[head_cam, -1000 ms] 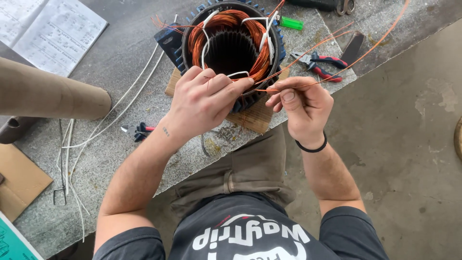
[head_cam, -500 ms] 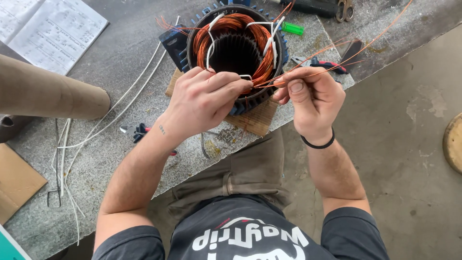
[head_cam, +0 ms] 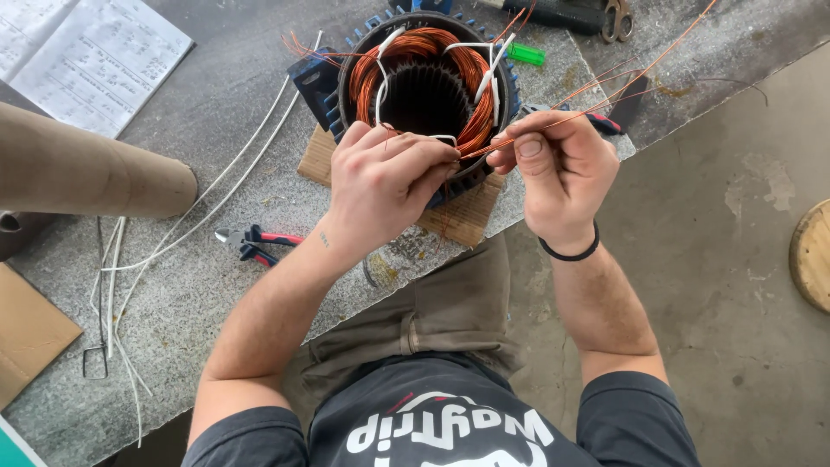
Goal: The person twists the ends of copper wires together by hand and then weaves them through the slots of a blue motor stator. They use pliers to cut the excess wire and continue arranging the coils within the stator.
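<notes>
A dark motor stator [head_cam: 426,86] with orange copper windings and white insulating sleeves stands on a wooden block [head_cam: 463,214] on a grey stone bench. My left hand [head_cam: 380,186] rests on the stator's near rim, its fingers curled onto the winding and a white sleeve. My right hand [head_cam: 558,169] is just right of the stator and pinches a bundle of thin copper wires [head_cam: 605,82]. These wires run from the winding up to the right.
Red-handled pliers [head_cam: 255,242] lie on the bench left of my left forearm. White sleeving strands [head_cam: 216,186], a cardboard tube [head_cam: 86,173], a paper sheet [head_cam: 82,52], a green marker [head_cam: 526,54] and scissors [head_cam: 616,15] lie around. The bench edge runs diagonally; floor at right.
My right hand has moved slightly up and toward the stator while pulling the copper wires taut. The left hand stays on the rim. The view has shifted a little.
</notes>
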